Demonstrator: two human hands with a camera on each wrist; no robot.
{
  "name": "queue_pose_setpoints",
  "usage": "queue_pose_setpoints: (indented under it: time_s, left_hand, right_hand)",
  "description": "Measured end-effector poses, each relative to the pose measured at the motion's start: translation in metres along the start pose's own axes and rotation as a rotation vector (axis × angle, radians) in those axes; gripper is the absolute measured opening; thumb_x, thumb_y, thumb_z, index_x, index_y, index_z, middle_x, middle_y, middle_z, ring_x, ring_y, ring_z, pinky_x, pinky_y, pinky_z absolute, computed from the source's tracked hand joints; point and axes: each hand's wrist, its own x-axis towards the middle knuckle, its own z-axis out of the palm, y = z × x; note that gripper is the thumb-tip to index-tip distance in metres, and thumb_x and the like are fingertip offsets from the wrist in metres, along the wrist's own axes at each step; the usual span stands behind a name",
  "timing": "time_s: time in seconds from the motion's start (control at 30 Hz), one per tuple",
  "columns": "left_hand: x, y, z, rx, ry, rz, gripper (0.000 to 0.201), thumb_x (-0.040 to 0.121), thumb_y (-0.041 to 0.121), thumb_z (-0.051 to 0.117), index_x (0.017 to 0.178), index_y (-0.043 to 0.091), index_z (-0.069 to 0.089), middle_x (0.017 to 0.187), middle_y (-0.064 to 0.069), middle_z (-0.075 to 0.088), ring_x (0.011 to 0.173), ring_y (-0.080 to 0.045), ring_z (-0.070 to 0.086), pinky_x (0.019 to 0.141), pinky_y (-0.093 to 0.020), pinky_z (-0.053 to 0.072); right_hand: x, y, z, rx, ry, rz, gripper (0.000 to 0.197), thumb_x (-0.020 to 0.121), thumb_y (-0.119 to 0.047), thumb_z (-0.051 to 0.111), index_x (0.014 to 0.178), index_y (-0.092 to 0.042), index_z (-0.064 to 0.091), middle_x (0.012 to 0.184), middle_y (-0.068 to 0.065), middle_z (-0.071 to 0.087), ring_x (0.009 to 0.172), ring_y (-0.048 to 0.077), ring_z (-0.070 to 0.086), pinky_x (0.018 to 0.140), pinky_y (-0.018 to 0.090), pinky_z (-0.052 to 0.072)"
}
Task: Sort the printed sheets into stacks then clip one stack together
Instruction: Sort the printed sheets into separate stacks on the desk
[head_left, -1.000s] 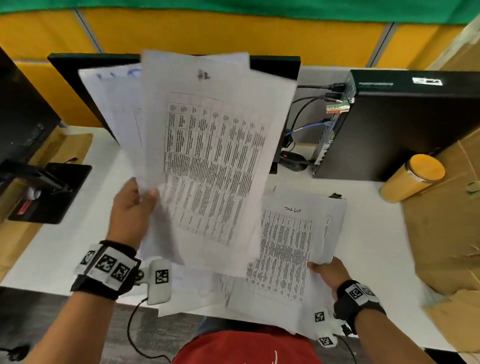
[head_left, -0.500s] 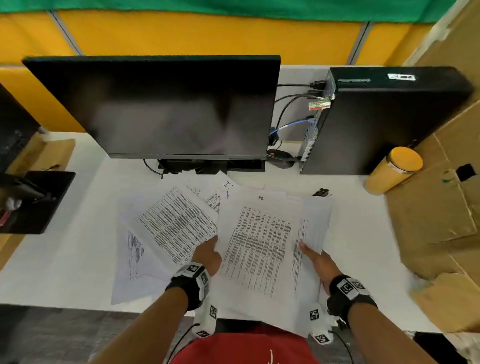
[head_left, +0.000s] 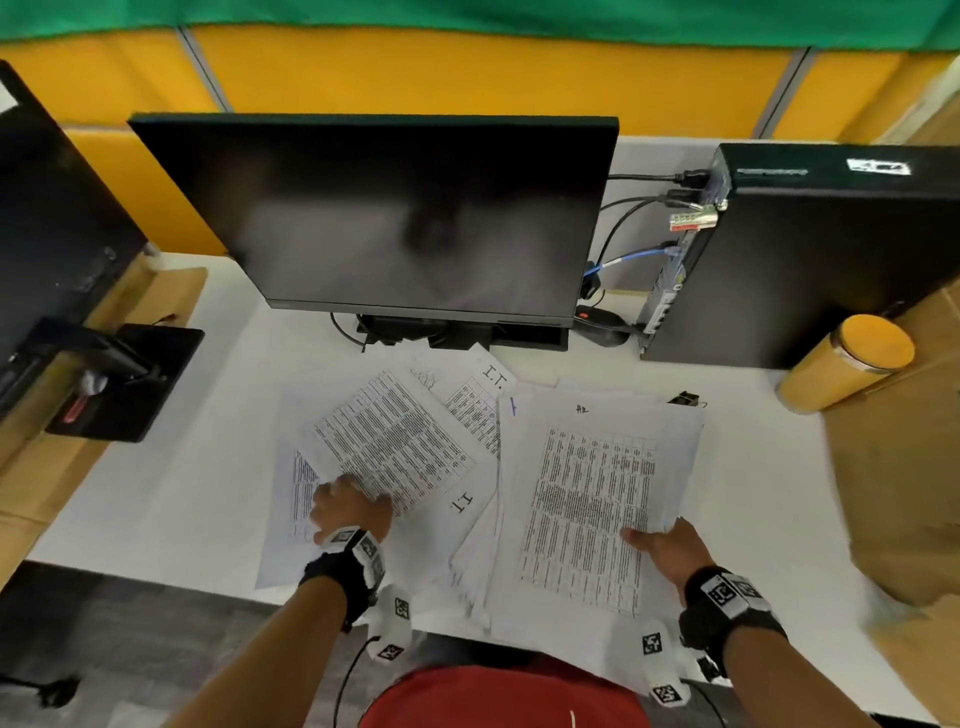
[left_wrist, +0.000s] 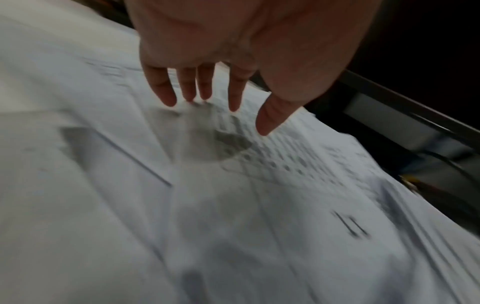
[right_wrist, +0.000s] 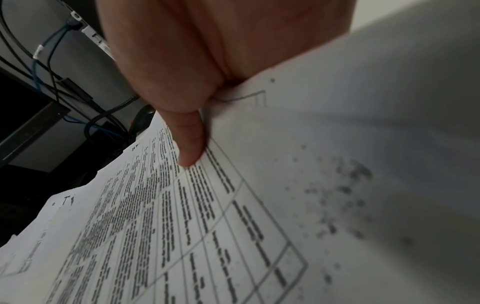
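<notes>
Two groups of printed sheets lie on the white desk in front of the monitor. The left pile is fanned out loosely, and its top sheet is marked "I.T". My left hand rests on its near edge, the spread straight fingers touching the paper. The right stack is marked "#2" on top. My right hand pinches its right edge, thumb on top and the other fingers hidden underneath. A black binder clip lies just beyond that stack's far right corner.
A black monitor stands right behind the papers. At the back right are a black computer case with cables and a yellow-lidded cylinder. Cardboard borders the right side, and a second monitor's base sits at the left.
My left hand lowered the sheets it held in the air onto the right stack, then moved left onto the left pile. My right hand kept hold of the stack's right edge.
</notes>
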Motion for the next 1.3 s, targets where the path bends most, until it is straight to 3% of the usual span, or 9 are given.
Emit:
queue_pose_setpoints:
  time_s: [0.27, 0.37, 0.5, 0.7, 0.83, 1.0, 1.1, 1.2, 1.3]
  left_hand:
    - [0.043, -0.022, -0.018, 0.159, -0.011, -0.067, 0.089, 0.07, 0.071, 0.064, 0.132, 0.01, 0.047, 0.13, -0.02, 0.047, 0.122, -0.04, 0.045, 0.101, -0.054, 0.04]
    - [0.042, -0.013, -0.014, 0.132, 0.034, 0.02, 0.074, 0.073, 0.055, 0.072, 0.128, 0.013, 0.046, 0.131, -0.017, 0.045, 0.121, -0.039, 0.045, 0.101, -0.053, 0.04]
    - [0.047, -0.001, -0.016, -0.074, 0.182, 0.155, 0.016, 0.09, 0.018, 0.061, 0.105, 0.016, 0.063, 0.121, -0.015, 0.059, 0.111, -0.038, 0.056, 0.095, -0.048, 0.046]
    - [0.069, -0.004, -0.057, -0.23, 0.25, 0.194, 0.017, 0.091, 0.005, 0.046, 0.106, 0.008, 0.054, 0.103, -0.026, 0.063, 0.092, -0.043, 0.061, 0.074, -0.044, 0.05]
    - [0.081, -0.009, -0.071, -0.131, 0.084, 0.142, 0.021, 0.097, 0.011, 0.04, 0.114, 0.012, 0.051, 0.101, -0.024, 0.058, 0.088, -0.04, 0.058, 0.072, -0.039, 0.043]
    - [0.075, 0.002, -0.044, -0.027, -0.064, 0.247, 0.024, 0.097, 0.01, 0.031, 0.112, 0.018, 0.049, 0.096, -0.021, 0.058, 0.065, -0.027, 0.05, 0.061, -0.035, 0.04]
    - [0.065, 0.016, -0.033, -0.041, -0.174, 0.255, 0.018, 0.097, 0.019, 0.046, 0.113, 0.017, 0.041, 0.094, -0.016, 0.057, 0.064, -0.022, 0.05, 0.061, -0.032, 0.04]
    - [0.062, 0.026, -0.033, -0.188, -0.326, 0.214, 0.064, 0.083, 0.024, 0.073, 0.131, 0.017, 0.031, 0.107, -0.014, 0.061, 0.089, -0.032, 0.062, 0.074, -0.036, 0.048]
    - [0.062, 0.031, -0.037, -0.103, -0.352, 0.209, 0.078, 0.074, 0.036, 0.079, 0.138, 0.011, 0.04, 0.126, -0.008, 0.061, 0.11, -0.032, 0.06, 0.092, -0.038, 0.049]
  right_hand:
    - [-0.002, -0.006, 0.001, 0.013, 0.001, 0.001, 0.046, 0.078, -0.016, 0.081, 0.119, -0.008, 0.064, 0.108, 0.011, 0.071, 0.101, 0.031, 0.066, 0.099, 0.051, 0.049]
    - [-0.004, -0.007, 0.001, -0.002, 0.009, 0.021, 0.045, 0.078, -0.015, 0.081, 0.119, -0.006, 0.064, 0.106, 0.011, 0.071, 0.1, 0.031, 0.066, 0.099, 0.05, 0.049]
    - [-0.006, -0.009, 0.002, -0.018, 0.007, 0.013, 0.053, 0.077, -0.017, 0.081, 0.124, -0.004, 0.061, 0.118, 0.012, 0.069, 0.106, 0.032, 0.064, 0.102, 0.052, 0.047]
    - [-0.012, -0.014, -0.001, -0.03, 0.004, -0.001, 0.052, 0.083, -0.013, 0.076, 0.129, -0.003, 0.056, 0.128, 0.014, 0.063, 0.106, 0.03, 0.059, 0.101, 0.044, 0.044]
    - [-0.012, -0.014, -0.001, -0.004, 0.011, 0.016, 0.056, 0.081, -0.015, 0.078, 0.129, -0.001, 0.054, 0.123, 0.007, 0.061, 0.117, 0.035, 0.058, 0.101, 0.044, 0.044]
    - [-0.01, -0.014, 0.001, 0.014, 0.001, 0.029, 0.047, 0.081, -0.016, 0.078, 0.123, -0.01, 0.058, 0.115, 0.007, 0.064, 0.103, 0.026, 0.058, 0.102, 0.045, 0.044]
    - [-0.01, -0.014, 0.002, 0.0, 0.0, 0.03, 0.054, 0.077, -0.019, 0.082, 0.125, -0.006, 0.06, 0.119, 0.012, 0.068, 0.102, 0.029, 0.063, 0.102, 0.049, 0.046]
    - [-0.014, -0.018, 0.002, -0.014, 0.009, 0.055, 0.055, 0.076, -0.019, 0.082, 0.124, -0.005, 0.06, 0.118, 0.011, 0.068, 0.103, 0.03, 0.063, 0.102, 0.051, 0.046]
    - [-0.019, -0.023, 0.003, -0.006, 0.006, 0.042, 0.056, 0.079, -0.017, 0.08, 0.128, -0.003, 0.056, 0.126, 0.016, 0.064, 0.106, 0.031, 0.06, 0.104, 0.049, 0.044]
